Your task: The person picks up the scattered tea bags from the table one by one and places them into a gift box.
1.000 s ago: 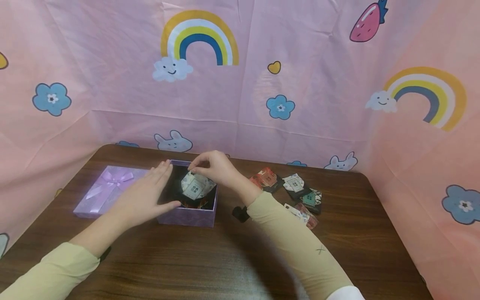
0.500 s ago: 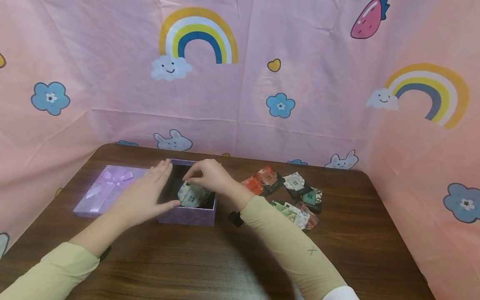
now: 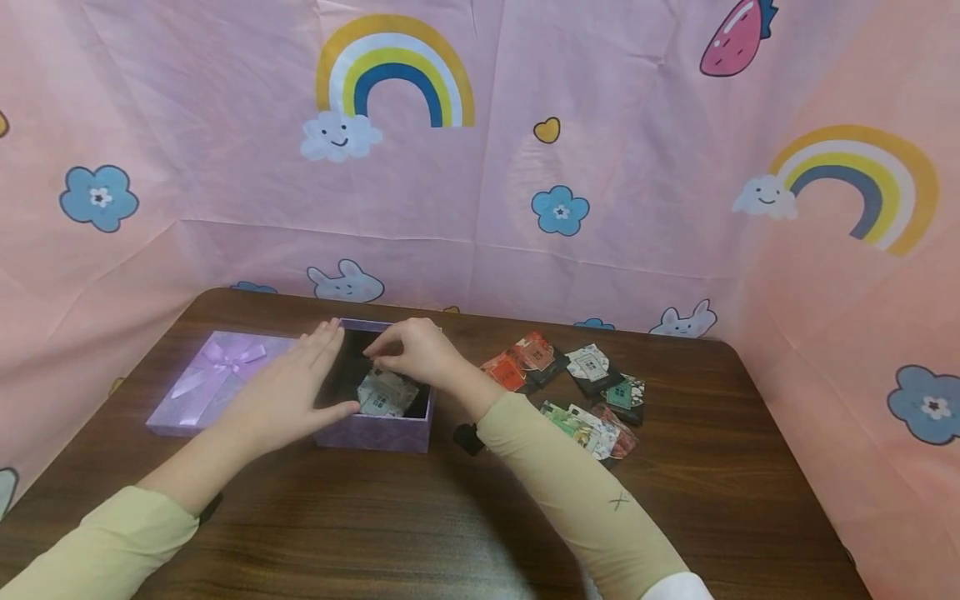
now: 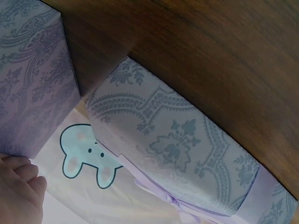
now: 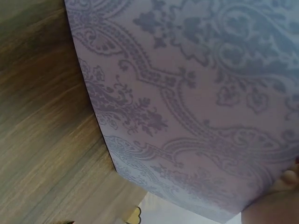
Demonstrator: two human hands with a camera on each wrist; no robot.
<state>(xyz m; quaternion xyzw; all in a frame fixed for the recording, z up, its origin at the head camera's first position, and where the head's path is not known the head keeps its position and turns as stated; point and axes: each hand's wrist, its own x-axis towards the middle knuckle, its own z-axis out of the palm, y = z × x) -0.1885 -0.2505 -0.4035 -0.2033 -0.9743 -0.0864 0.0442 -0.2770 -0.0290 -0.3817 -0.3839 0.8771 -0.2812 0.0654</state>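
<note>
My left hand [image 3: 291, 392] lies with straight fingers along the left side of the purple box [image 3: 375, 433], its thumb at the front rim. Inside the box, toward the front, a pale patterned packet [image 3: 386, 395] leans in shade. Just above that packet is my right hand [image 3: 423, 354], reaching over the right rim with thumb and forefinger bent and slightly apart; contact with the packet is not visible. In the left wrist view, curled fingertips [image 4: 28, 175] touch the box wall [image 4: 32, 93]. The right wrist view is mostly box wall [image 5: 187, 107].
Left of the box lies its lid [image 3: 217, 375] with a ribbon bow. Several packets lie to the right: red ones [image 3: 517, 362], a white one [image 3: 588, 364], a green one [image 3: 622, 394] and a front group [image 3: 588, 429]. A printed cloth [image 3: 480, 183] stands behind the table [image 3: 315, 517].
The right hand has moved down and slightly left, and its fingers have come off the packet. That packet sits lower in the box. My left hand has stayed in place.
</note>
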